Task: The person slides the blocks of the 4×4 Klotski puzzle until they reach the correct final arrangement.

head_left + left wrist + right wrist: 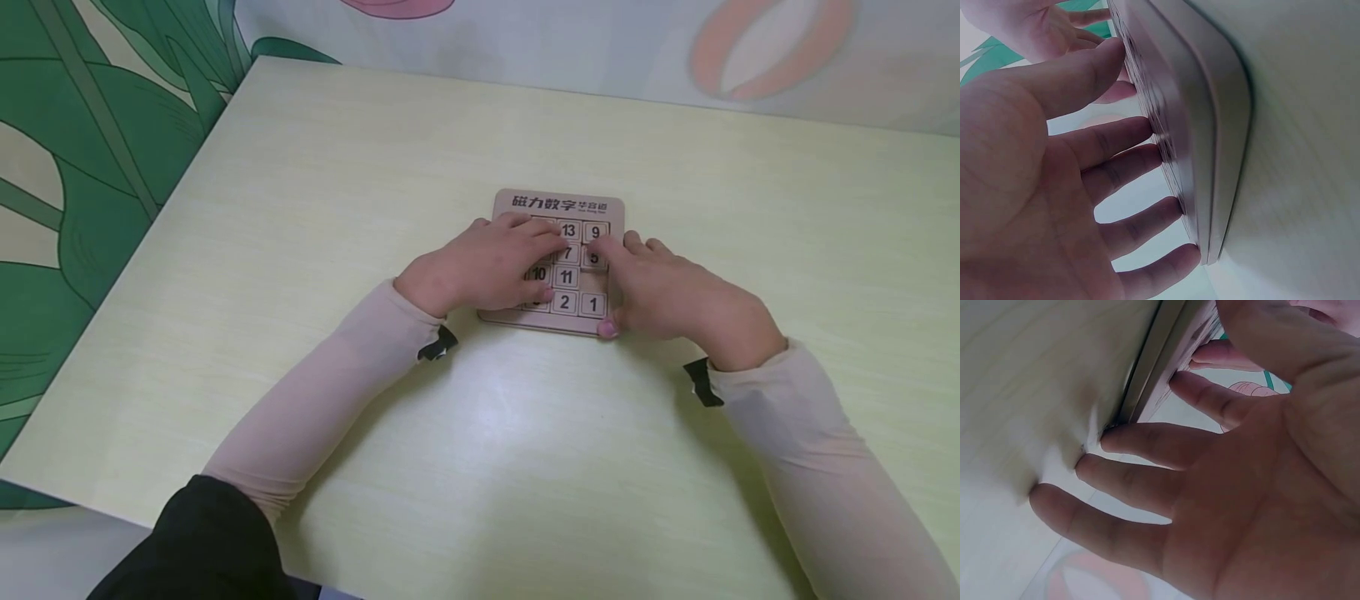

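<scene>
Left hand [486, 268] and right hand [667, 290], fingers [1104, 529] spread apart, are touching a number sliding puzzle [591, 284], perhaps risking a jammed 5 tile [596, 260] through uneven pressure.

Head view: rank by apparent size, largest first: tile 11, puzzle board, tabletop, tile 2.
1. Tabletop
2. Puzzle board, partly covered
3. Tile 11 and tile 2: look alike, so not ranked against each other

A pinkish rectangular board [617, 217] with square numbered tiles [564, 302] lies on a pale wood-grained table [487, 467]. The bare left hand [498, 260] spreads across the board's left part; the bare right hand [663, 292] touches the tile marked 5 [593, 260], its thumb [608, 328] at the lower right corner. Green painted leaves [97, 150] show at left.
</scene>
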Available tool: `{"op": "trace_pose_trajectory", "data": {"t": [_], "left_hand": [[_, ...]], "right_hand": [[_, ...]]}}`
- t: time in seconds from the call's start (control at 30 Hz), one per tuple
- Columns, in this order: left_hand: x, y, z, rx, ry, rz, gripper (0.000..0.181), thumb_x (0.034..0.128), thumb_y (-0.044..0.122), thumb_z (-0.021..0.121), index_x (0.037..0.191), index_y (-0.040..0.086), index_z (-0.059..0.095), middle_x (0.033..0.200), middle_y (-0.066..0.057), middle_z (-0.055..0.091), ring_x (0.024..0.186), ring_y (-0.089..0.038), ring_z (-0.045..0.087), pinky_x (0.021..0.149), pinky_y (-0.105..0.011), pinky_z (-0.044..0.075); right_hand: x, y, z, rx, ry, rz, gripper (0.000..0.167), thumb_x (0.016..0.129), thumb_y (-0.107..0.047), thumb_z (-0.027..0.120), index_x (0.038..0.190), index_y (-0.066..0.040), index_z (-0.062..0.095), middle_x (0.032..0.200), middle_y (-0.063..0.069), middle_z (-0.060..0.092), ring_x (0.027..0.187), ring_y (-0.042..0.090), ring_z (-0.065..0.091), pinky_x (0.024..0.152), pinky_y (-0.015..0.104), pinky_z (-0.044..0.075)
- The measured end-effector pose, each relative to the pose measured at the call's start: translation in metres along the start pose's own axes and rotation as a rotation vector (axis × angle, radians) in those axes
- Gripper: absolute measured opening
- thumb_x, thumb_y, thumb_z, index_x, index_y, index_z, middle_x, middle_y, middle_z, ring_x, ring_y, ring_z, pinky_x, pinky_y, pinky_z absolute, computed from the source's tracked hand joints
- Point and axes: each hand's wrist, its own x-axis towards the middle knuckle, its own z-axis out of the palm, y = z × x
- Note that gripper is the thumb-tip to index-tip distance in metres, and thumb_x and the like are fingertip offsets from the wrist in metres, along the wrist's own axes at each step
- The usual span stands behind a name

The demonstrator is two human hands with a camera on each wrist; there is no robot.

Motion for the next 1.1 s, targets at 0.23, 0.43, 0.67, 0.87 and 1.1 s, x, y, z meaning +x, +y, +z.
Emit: {"op": "trace_pose_trajectory", "data": {"t": [0.23, 0.43, 0.67, 0.87, 1.1], "left_hand": [[0.0000, -0.0001, 0.0001, 0.001, 0.003, 0.004, 0.066, 0.1011, 0.047, 0.058, 0.158, 0.019, 0.038, 0.162, 0.000, 0.030, 0.149, -0.030, 0.020, 0.110, -0.057, 0.032], [-0.0014, 0.0006, -0.0001, -0.006, 0.014, 0.012, 0.066, 0.1009, 0.045, 0.059, 0.157, 0.018, 0.039, 0.162, 0.000, 0.031, 0.149, -0.030, 0.021, 0.109, -0.055, 0.033], [-0.0011, 0.0009, 0.0000, -0.026, -0.001, 0.015, 0.067, 0.1012, 0.045, 0.058, 0.158, 0.018, 0.036, 0.164, -0.002, 0.027, 0.150, -0.029, 0.018, 0.110, -0.056, 0.032], [-0.0012, 0.0002, -0.0005, -0.041, -0.008, 0.025, 0.067, 0.1013, 0.044, 0.058, 0.159, 0.019, 0.035, 0.164, -0.001, 0.026, 0.150, -0.028, 0.017, 0.111, -0.058, 0.030], [-0.0003, -0.0014, -0.0009, -0.044, -0.009, 0.006, 0.067, 0.1010, 0.041, 0.059, 0.159, 0.019, 0.035, 0.165, -0.002, 0.025, 0.151, -0.027, 0.015, 0.111, -0.058, 0.029]], "right_hand": [[0.0005, -0.0005, -0.0009, -0.014, -0.022, 0.021, 0.094, 0.085, -0.031, 0.081, 0.156, -0.007, 0.024, 0.153, 0.043, 0.019, 0.137, 0.064, 0.021, 0.108, 0.071, 0.023], [0.0005, 0.0005, 0.0000, -0.024, -0.021, 0.008, 0.093, 0.085, -0.031, 0.081, 0.155, -0.007, 0.024, 0.152, 0.043, 0.020, 0.136, 0.063, 0.022, 0.108, 0.070, 0.024], [-0.0001, 0.0003, 0.0013, 0.024, 0.004, -0.019, 0.072, 0.084, -0.024, 0.082, 0.138, -0.012, 0.036, 0.143, 0.037, 0.036, 0.125, 0.057, 0.038, 0.101, 0.067, 0.034], [-0.0006, 0.0003, 0.0006, 0.026, 0.003, -0.051, 0.052, 0.088, -0.022, 0.079, 0.121, -0.009, 0.041, 0.135, 0.036, 0.041, 0.123, 0.059, 0.039, 0.100, 0.067, 0.035], [0.0003, 0.0019, 0.0008, 0.035, -0.008, -0.004, 0.057, 0.092, -0.035, 0.076, 0.125, -0.004, 0.040, 0.138, 0.032, 0.041, 0.121, 0.054, 0.040, 0.093, 0.066, 0.039]]}}
